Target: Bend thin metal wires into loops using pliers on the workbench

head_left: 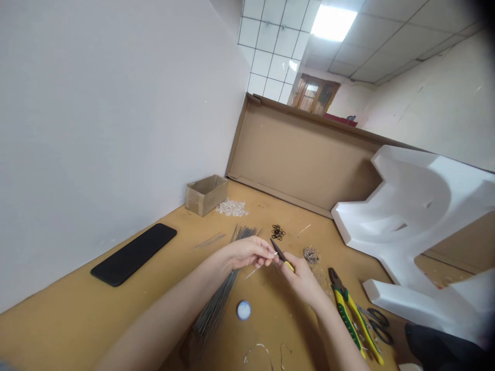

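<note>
My left hand (253,251) is closed in a pinch on a thin pale wire (253,271), whose tail sticks out below the fingers. In my right hand (301,278) is a small pair of pliers (279,251) with dark jaws and a yellow handle. The jaws meet the wire's end by my left fingertips; whether they grip it I cannot tell. Under my left wrist lies a bundle of grey wires (218,309). Just beyond my hands sits a pile of small black rings (277,232), and a heap of silvery metal pieces (311,254) lies to the right.
A small cardboard box (207,195) stands by the wall beside clear beads (232,207). A black flat case (134,254) lies left. Large yellow-green pliers (350,314), scissors (379,324) and white foam (410,206) occupy the right. A round blue-white lid (243,310) lies in front.
</note>
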The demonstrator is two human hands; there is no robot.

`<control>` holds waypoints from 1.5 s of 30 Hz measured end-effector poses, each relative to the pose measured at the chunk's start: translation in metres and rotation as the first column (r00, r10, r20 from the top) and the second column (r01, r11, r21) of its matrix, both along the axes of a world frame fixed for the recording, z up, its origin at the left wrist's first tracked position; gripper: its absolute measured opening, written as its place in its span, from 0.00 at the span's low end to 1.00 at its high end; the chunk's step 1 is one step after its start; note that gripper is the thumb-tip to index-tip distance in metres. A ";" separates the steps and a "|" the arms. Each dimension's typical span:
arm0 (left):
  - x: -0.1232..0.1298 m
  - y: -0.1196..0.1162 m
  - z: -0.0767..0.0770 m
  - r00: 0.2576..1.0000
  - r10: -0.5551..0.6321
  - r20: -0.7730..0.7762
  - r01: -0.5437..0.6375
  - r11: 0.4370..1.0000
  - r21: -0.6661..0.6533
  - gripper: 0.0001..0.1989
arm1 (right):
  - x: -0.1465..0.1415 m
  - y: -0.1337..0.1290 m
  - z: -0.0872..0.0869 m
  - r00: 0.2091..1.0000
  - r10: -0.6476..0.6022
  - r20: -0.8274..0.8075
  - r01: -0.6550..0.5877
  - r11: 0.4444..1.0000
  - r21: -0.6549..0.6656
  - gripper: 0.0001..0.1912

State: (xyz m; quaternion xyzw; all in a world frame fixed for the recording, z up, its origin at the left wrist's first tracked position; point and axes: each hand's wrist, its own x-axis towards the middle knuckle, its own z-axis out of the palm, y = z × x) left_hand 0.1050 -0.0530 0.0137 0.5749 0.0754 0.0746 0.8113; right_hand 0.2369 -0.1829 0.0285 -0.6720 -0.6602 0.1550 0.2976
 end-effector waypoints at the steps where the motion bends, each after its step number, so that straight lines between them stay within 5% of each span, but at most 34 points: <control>1: 0.000 0.000 0.000 1.000 0.005 -0.005 -0.005 1.000 -0.001 0.06 | 0.000 0.000 -0.001 1.000 -0.009 0.018 0.009 1.000 -0.001 0.15; 9: 0.001 -0.001 0.001 0.996 0.084 -0.038 -0.078 0.987 0.143 0.08 | 0.000 0.007 -0.019 0.987 -0.137 0.083 0.136 0.991 0.015 0.16; 15: -0.002 0.010 0.000 0.927 0.364 -0.089 -0.282 0.834 0.474 0.07 | 0.015 0.010 -0.025 0.981 -0.182 0.070 0.189 0.975 -0.120 0.17; 18: -0.009 0.018 0.005 0.899 0.429 -0.086 -0.317 0.775 0.546 0.09 | 0.011 0.007 -0.030 0.951 -0.199 0.238 0.250 0.946 -0.207 0.16; 22: -0.014 0.016 0.013 0.915 0.398 -0.073 -0.300 0.789 0.536 0.11 | -0.004 0.006 -0.047 0.840 -0.162 0.517 0.306 0.930 -0.206 0.13; 27: -0.010 0.008 0.014 0.923 0.379 -0.065 -0.283 0.785 0.551 0.13 | -0.009 0.009 -0.047 0.773 -0.199 0.602 0.346 0.928 -0.138 0.14; 30: -0.009 0.003 0.013 0.911 0.412 -0.011 -0.301 0.683 0.665 0.12 | -0.008 0.001 -0.023 0.792 -0.239 0.561 0.282 0.959 0.012 0.10; 33: -0.008 -0.004 0.012 0.895 0.422 0.146 -0.347 0.450 0.823 0.11 | -0.009 -0.012 0.007 0.783 -0.346 0.516 0.195 0.926 0.324 0.14; 36: -0.005 -0.012 0.008 0.879 0.417 0.232 -0.364 0.271 0.891 0.09 | -0.006 -0.019 0.023 0.710 -0.409 0.573 0.170 0.889 0.424 0.15; 45: -0.001 -0.023 0.011 0.847 0.438 0.300 -0.390 0.131 0.911 0.11 | 0.005 -0.012 0.011 0.687 -0.343 0.640 0.212 0.938 0.275 0.14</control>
